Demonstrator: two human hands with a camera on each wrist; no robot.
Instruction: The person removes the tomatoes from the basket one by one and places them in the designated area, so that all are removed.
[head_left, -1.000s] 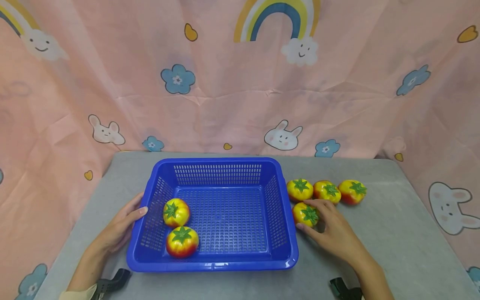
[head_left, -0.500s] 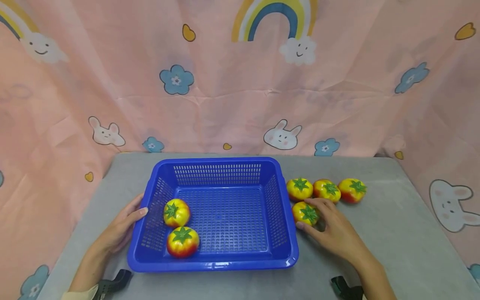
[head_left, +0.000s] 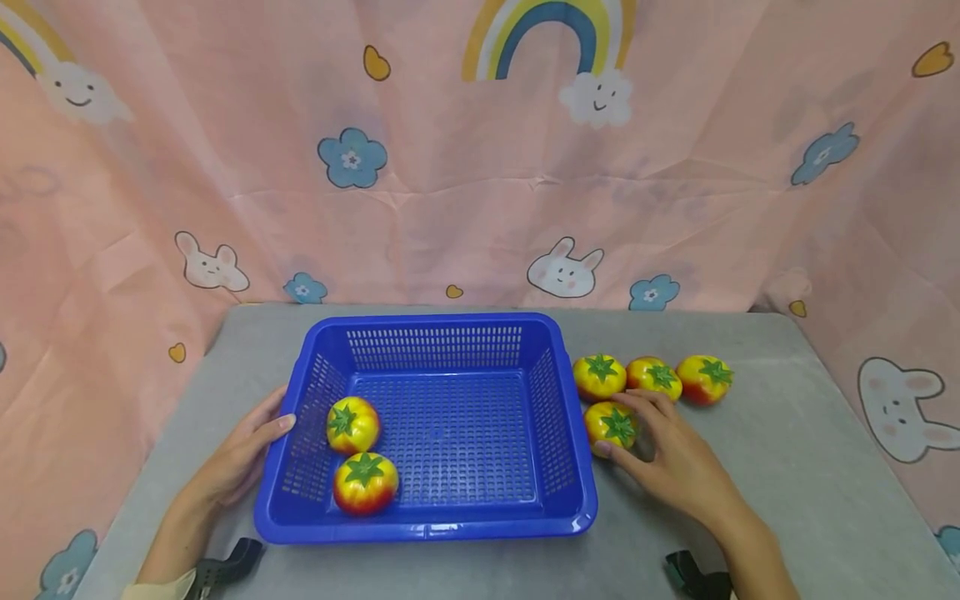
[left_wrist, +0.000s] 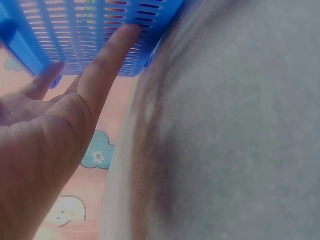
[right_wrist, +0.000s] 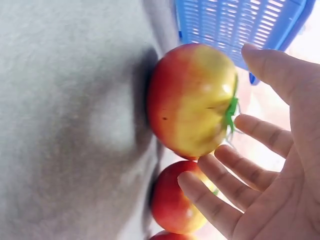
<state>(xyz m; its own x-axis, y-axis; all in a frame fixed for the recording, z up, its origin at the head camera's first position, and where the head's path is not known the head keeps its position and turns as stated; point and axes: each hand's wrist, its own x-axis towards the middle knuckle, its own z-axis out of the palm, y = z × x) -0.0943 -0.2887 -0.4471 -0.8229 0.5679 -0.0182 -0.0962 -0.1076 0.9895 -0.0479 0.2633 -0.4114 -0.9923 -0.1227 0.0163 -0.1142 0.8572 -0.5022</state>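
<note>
A blue plastic basket [head_left: 427,530] with slotted walls stands on the grey table, holding two red-and-yellow toy tomatoes with green star-shaped tops, one farther back [head_left: 354,425] and one in front [head_left: 365,484]. My left hand [head_left: 243,450] holds its left side, thumb at the rim; the left wrist view shows fingers [left_wrist: 107,57] against the outer wall. Beside the right wall, my right hand [head_left: 678,462] hovers round a toy tomato [head_left: 609,425], thumb at its near side. In the right wrist view those fingers [right_wrist: 257,132] are spread and fairly straight, not curled round the tomato [right_wrist: 192,100].
Three more toy tomatoes form a row behind the right hand: one by the basket [head_left: 598,377], a middle one [head_left: 654,379] and a right one [head_left: 702,380]. Pink printed cloth [head_left: 450,225] hangs behind the grey table [head_left: 810,467]. Black wrist mounts show low in the head view.
My right hand has shifted very slightly back and to the right, its thumb a little over the nearest tomato. The left hand, basket and tomatoes stay put.
</note>
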